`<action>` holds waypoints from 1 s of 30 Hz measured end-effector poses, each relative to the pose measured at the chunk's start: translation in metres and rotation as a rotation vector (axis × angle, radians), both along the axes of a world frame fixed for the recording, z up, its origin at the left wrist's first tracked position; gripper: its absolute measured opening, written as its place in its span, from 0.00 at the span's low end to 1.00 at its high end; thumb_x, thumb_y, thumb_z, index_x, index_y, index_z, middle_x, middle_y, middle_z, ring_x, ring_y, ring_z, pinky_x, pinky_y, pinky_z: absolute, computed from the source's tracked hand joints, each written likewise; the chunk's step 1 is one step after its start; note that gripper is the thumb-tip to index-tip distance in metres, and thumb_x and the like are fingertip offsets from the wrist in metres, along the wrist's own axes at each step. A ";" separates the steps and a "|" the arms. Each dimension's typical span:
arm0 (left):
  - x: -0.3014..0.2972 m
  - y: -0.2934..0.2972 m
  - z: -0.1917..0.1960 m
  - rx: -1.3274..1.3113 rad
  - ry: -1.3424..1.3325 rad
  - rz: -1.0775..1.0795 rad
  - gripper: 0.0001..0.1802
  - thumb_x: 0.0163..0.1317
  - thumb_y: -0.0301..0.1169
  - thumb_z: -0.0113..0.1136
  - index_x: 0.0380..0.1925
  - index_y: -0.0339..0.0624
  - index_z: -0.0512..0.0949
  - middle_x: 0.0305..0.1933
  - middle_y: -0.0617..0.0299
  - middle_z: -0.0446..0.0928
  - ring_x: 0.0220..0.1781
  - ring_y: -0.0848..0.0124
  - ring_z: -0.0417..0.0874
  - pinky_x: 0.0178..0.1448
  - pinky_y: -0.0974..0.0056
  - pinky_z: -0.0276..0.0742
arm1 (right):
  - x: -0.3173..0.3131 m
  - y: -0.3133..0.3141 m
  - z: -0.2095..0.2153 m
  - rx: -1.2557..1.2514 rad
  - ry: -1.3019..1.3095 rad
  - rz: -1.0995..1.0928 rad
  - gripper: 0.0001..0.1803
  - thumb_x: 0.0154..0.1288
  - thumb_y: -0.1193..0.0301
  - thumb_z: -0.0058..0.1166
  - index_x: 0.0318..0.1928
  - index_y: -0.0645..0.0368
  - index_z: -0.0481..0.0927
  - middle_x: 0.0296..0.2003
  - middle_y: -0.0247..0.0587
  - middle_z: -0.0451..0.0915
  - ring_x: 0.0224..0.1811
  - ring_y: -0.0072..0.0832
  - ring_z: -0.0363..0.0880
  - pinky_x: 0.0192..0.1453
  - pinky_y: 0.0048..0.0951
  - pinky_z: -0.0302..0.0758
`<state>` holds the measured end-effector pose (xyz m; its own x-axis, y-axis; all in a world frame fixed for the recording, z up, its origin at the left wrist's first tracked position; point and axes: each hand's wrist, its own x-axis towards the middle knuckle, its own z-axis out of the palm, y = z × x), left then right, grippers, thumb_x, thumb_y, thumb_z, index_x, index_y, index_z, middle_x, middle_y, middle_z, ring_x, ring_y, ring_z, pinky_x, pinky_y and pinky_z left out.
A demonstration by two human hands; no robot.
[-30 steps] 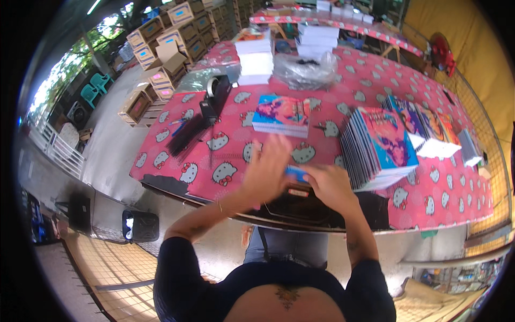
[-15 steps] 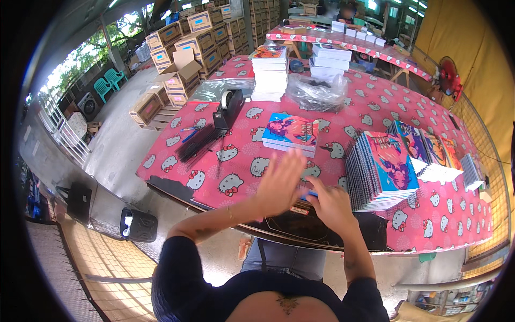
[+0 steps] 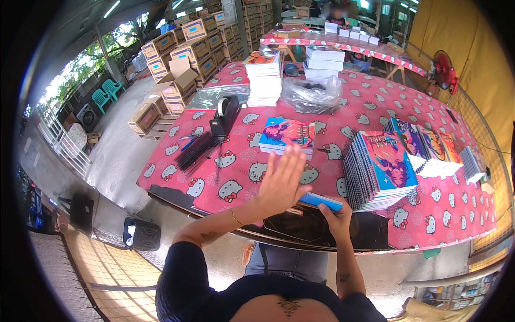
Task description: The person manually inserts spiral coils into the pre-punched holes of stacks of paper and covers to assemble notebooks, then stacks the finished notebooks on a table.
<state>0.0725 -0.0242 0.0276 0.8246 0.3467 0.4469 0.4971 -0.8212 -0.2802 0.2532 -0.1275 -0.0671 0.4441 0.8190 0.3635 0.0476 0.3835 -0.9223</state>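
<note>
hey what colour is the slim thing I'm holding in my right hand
Blue: the slim item in your right hand shows best in the head view.

Gap between dispenser (image 3: pixel 226 115) and books (image 3: pixel 286 137)

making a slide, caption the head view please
Right hand holds a blue-covered book, left hand open, near stacked spiral-bound notebooks.

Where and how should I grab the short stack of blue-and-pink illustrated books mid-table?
Probably by its left and right ends, squeezing inward from both sides. The short stack of blue-and-pink illustrated books lies flat; those ends border pink patterned tablecloth, whereas the left hand partly hides its near edge.
</note>
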 end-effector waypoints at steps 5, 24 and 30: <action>-0.004 -0.025 -0.022 -0.078 0.082 -0.156 0.48 0.61 0.59 0.58 0.70 0.32 0.63 0.74 0.42 0.63 0.76 0.50 0.63 0.74 0.36 0.56 | 0.001 -0.001 0.001 -0.017 -0.047 -0.011 0.10 0.66 0.77 0.66 0.46 0.66 0.83 0.40 0.34 0.86 0.40 0.15 0.78 0.47 0.21 0.76; 0.020 0.003 -0.036 -0.138 -0.069 -0.230 0.47 0.69 0.58 0.47 0.73 0.26 0.57 0.77 0.33 0.56 0.81 0.42 0.54 0.78 0.32 0.44 | 0.017 0.000 0.028 -0.238 -0.402 0.221 0.12 0.70 0.71 0.60 0.51 0.62 0.83 0.26 0.45 0.77 0.24 0.21 0.66 0.29 0.31 0.67; 0.034 0.007 -0.011 -0.135 -0.138 -0.184 0.42 0.72 0.55 0.47 0.71 0.30 0.62 0.77 0.40 0.59 0.82 0.49 0.55 0.80 0.37 0.42 | 0.013 0.004 0.042 -0.196 -0.499 0.181 0.11 0.66 0.76 0.60 0.48 0.65 0.82 0.30 0.51 0.80 0.25 0.31 0.74 0.32 0.34 0.72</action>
